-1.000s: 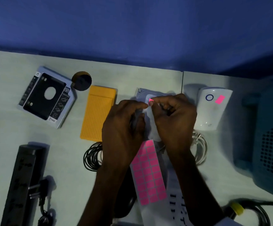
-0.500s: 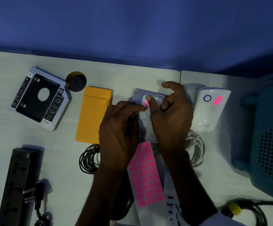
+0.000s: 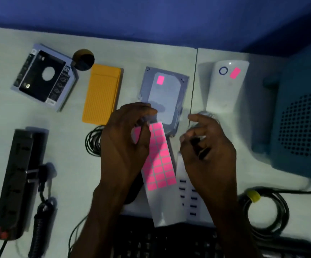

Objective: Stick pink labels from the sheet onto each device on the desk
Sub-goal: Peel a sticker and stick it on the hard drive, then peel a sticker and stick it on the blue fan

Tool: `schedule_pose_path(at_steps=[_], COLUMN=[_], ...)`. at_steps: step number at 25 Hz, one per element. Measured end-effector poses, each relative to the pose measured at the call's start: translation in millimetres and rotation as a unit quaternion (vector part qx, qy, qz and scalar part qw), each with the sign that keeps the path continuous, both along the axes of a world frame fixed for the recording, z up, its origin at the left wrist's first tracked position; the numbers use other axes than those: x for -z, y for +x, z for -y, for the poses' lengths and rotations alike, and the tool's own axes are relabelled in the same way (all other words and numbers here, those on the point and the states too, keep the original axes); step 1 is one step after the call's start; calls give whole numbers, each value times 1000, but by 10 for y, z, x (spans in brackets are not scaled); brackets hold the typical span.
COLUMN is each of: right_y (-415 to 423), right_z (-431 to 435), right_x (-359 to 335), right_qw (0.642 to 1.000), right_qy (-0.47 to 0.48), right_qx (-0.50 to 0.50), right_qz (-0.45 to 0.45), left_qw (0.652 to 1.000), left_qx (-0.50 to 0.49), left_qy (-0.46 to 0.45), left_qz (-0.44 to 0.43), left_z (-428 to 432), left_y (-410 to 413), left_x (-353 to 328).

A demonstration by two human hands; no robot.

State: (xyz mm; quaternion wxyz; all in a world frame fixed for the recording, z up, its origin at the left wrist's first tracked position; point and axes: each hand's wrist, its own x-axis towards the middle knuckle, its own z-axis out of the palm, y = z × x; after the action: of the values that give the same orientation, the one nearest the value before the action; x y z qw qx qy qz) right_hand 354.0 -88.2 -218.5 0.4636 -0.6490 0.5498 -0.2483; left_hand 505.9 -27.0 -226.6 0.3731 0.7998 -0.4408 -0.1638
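- Left hand (image 3: 126, 144): pinches white backing sheet of pink rectangular labels (image 3: 160, 164), near labelled grey metal hard drive (image 3: 169, 101).
- Right hand (image 3: 206, 151): apart, loosely curled, empty.
- Step, judged: peel next label; orange ribbed plastic case (image 3: 101, 94) unlabelled.

A deep blue wall (image 3: 151, 13) is seen at the far side. A pale desk (image 3: 6, 118) is set against it, divided by a thin seam (image 3: 194, 71) right of centre. The scene is dimly lit.

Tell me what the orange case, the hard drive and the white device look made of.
Orange case: likely matte plastic or silicone, judging by its moulded ribs.
Hard drive: seemingly a grey metal body with a dull sheen.
White device: probably glossy plastic, given the bright highlight at its top.
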Motion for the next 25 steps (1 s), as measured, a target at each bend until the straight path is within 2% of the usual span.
schedule_pose_path(at_steps=[5,7,10,14,17,20,25], right_y=[-467,-595,-664,-688,-716,-696,-549], right_z=[-555,-684,-744,-774,-806,-846,-952], right_x=[-63,-21,5,30,76,75,65], right_qw=[996,992,987,986,985,986,984], right_qy=[28,32,38,37,27,17,-23], right_qx=[-54,-86,-120,-140,-150,-155,-173], right_qz=[-70,-89,-102,-85,-76,-53,-23], left_qw=[998,994,981,975,971,952,921], left_qx=[-39,-63,-90,-129,-190,-242,-246], left_qy=[34,90,171,180,135,85,25], left_qz=[-41,-10,33,9,-58,-164,-300], left_z=[-602,-877,-1206,-1333,-1251,-1216,-1214], left_y=[-493,-707,-941,-1118,-1115,-1075,-1120], left_x=[-125,-164,-157,-108,-31,61,-9])
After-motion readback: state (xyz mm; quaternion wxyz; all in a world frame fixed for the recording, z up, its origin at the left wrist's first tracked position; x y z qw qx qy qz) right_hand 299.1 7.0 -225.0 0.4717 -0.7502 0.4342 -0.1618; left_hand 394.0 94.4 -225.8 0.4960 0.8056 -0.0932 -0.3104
